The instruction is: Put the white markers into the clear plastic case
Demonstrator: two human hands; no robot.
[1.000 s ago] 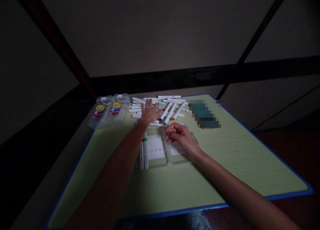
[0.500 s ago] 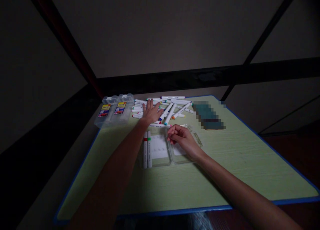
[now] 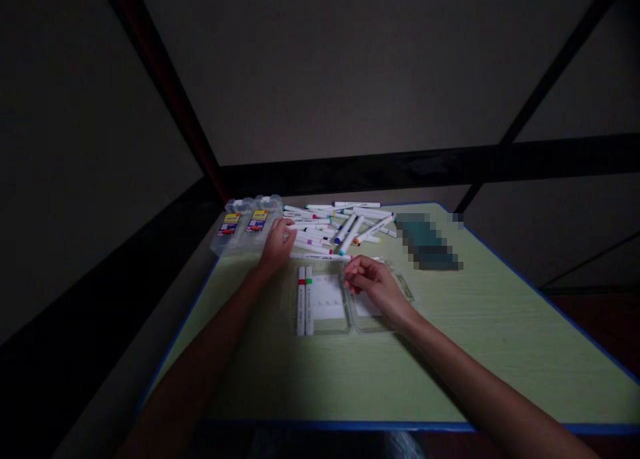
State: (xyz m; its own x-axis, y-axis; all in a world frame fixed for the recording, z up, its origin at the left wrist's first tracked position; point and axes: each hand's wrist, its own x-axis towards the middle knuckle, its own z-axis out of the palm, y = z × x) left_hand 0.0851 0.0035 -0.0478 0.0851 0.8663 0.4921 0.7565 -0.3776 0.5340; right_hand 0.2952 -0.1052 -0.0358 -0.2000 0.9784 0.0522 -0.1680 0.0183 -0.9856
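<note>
My left hand [image 3: 277, 244] is at the left end of a loose pile of white markers [image 3: 320, 229] with coloured caps. Its fingers are apart and bent around the pile's edge, with no marker lifted. Above the hinge side of an opened clear plastic case [image 3: 327, 329], my right hand [image 3: 373, 282] has its fingers curled against the thumb. What lies between those fingertips, if anything, is hidden. A red-banded marker [image 3: 301, 306] and a green-banded marker [image 3: 309, 306] lie side by side in the case's left half. A pink-capped marker [image 3: 323, 256] lies just behind the case.
Two clear cases with yellow labels [image 3: 245, 226] stand at the table's back left corner. To the right of the markers lies a blurred-out dark teal flat object [image 3: 425, 239]. The pale green table [image 3: 450, 379] has a blue edge, with a wall behind it.
My left hand has moved from on top of the marker pile to its left end, and its spread fingers have bent. My right hand keeps its place by the case. The view has shifted slightly.
</note>
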